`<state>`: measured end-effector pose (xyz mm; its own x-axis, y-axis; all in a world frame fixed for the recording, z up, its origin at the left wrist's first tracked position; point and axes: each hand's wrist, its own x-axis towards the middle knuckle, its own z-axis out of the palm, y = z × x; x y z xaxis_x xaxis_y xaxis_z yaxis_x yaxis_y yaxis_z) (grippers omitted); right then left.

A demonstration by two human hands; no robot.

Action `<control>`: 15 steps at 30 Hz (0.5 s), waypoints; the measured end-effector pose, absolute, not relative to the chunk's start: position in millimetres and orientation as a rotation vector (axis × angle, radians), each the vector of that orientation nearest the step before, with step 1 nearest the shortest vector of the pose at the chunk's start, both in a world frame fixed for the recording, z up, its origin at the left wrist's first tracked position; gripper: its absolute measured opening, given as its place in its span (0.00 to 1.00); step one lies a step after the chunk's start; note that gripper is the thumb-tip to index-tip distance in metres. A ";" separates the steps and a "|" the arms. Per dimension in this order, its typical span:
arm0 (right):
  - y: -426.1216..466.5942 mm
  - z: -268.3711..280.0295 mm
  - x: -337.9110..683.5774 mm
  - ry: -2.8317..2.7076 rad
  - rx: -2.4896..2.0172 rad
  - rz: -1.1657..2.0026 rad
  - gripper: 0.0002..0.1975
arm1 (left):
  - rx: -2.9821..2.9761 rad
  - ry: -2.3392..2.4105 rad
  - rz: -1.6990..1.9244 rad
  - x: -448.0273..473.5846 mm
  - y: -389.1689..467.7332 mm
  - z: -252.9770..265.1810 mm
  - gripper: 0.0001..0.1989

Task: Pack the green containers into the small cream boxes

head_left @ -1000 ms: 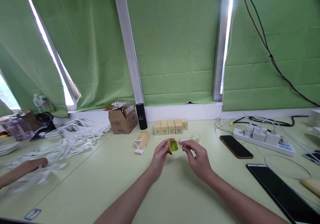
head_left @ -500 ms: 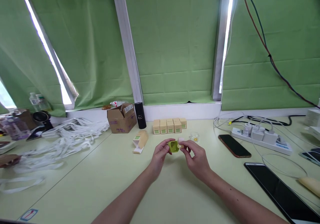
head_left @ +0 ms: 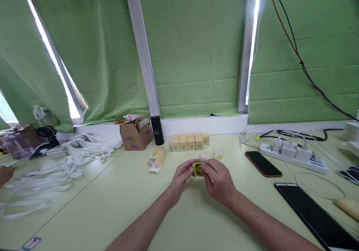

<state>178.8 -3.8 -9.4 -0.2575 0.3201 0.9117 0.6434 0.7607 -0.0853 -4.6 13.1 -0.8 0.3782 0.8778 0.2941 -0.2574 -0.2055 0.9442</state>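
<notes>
My left hand (head_left: 181, 178) is closed around a small hollow yellow-green case (head_left: 197, 169), its fingers at the left side. My right hand (head_left: 220, 178) is closed, with its fingertips at the case's open side. It pinches a small yellowish piece (head_left: 201, 167), mostly hidden by the fingers, that reaches into the opening. Just behind the hands lies a small pale pink block (head_left: 202, 157). Beside it stands a small clear plastic container (head_left: 218, 154) with something yellow in it. An opened cardboard box (head_left: 157, 159) lies to the left.
Several small closed boxes (head_left: 190, 142) stand in a row at the back, near a black cylinder (head_left: 157, 130) and a brown carton (head_left: 136, 133). White straps (head_left: 81, 157) cover the left. A phone (head_left: 263, 164), tablet (head_left: 314, 213) and power strip (head_left: 294, 156) occupy the right. Another person's hand (head_left: 5, 175) shows far left.
My right hand has moved the small yellowish piece left, into the mouth of the case. The case has turned and lowered slightly. The other person's hand has shifted left.
</notes>
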 end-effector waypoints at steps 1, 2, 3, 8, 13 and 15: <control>-3.9 -9.1 178.6 -1.859 -0.747 -0.388 0.10 | 1.403 0.604 1.156 -4.5 13.2 -0.8 0.21; -3.9 -8.8 178.4 -1.858 -0.755 -0.408 0.10 | 1.404 0.602 1.156 -4.4 13.3 -0.9 0.21; -4.0 -8.4 178.2 -1.859 -0.763 -0.428 0.09 | 1.404 0.598 1.153 -4.3 13.5 -1.1 0.21; -4.4 -5.7 177.6 -1.867 -0.787 -0.511 0.09 | 1.407 0.574 1.149 -3.3 13.0 -1.1 0.22; -3.3 -6.0 178.1 -1.886 -0.793 -0.560 0.10 | 1.394 0.534 1.130 -2.8 12.1 0.5 0.22; -2.7 -6.7 178.5 -1.897 -0.790 -0.572 0.10 | 1.406 0.530 1.128 -3.3 12.9 0.1 0.22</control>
